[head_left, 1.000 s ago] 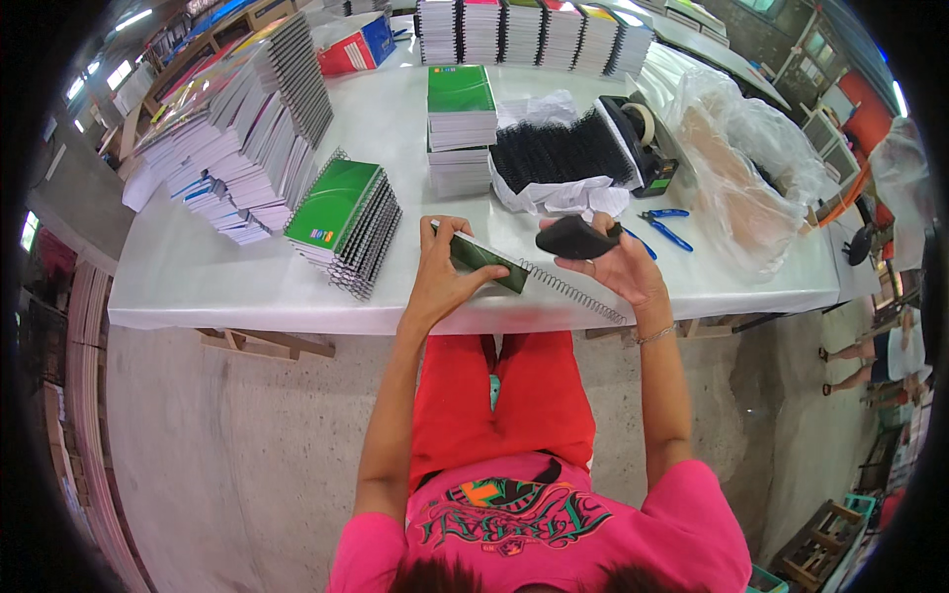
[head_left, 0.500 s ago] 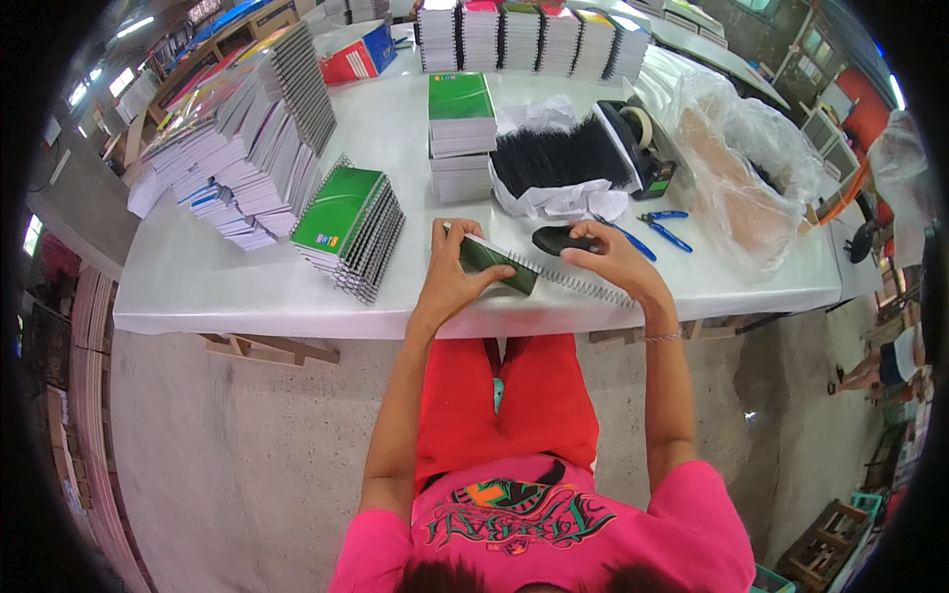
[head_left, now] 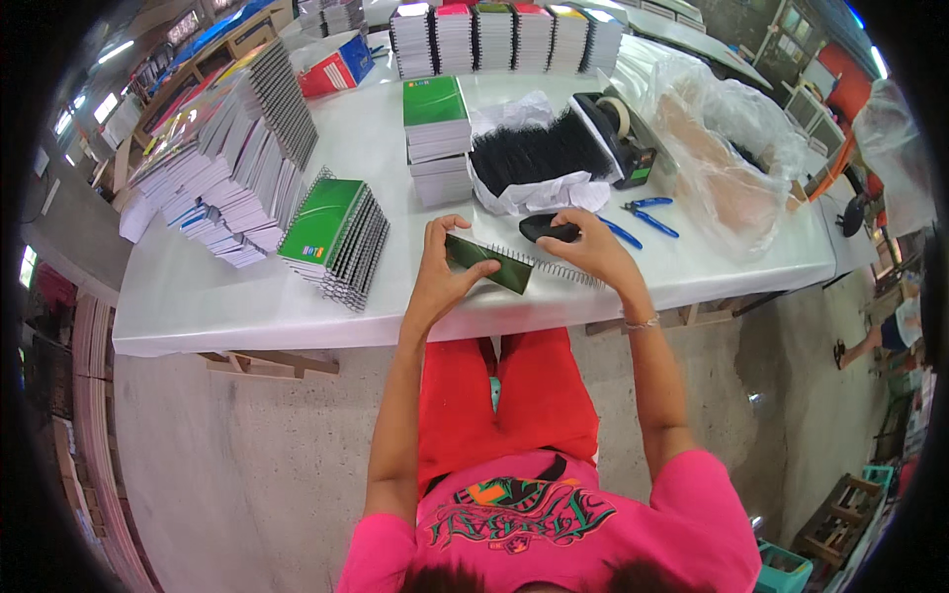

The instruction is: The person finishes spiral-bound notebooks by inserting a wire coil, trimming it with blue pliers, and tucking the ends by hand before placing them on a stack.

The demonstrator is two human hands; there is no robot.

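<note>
A small notebook with a dark green, shiny cover (head_left: 507, 274) is in my left hand (head_left: 442, 274), the thumb pressing on the cover and the fingers behind its far edge. A thin metal spiral coil (head_left: 573, 275) runs along the notebook's edge and juts out past its right end. My right hand (head_left: 596, 249) grips a black, rounded oval tool (head_left: 539, 228) just beyond the coil. Whether the tool touches the coil I cannot tell. To the left stands a stack of green spiral notebooks (head_left: 323, 222) with their coils facing right.
Beyond my hands are a pile of green-covered pads (head_left: 435, 104), black coils (head_left: 539, 153) on white paper and a tape dispenser (head_left: 625, 148). Blue-handled pliers (head_left: 652, 215) lie at right, near clear plastic wrap (head_left: 727, 168). A tall notebook stack (head_left: 227, 158) leans at left.
The coil sticks out less past the notebook's right end. Both hands keep their hold on the notebook and the black tool. The whole view has shifted slightly.
</note>
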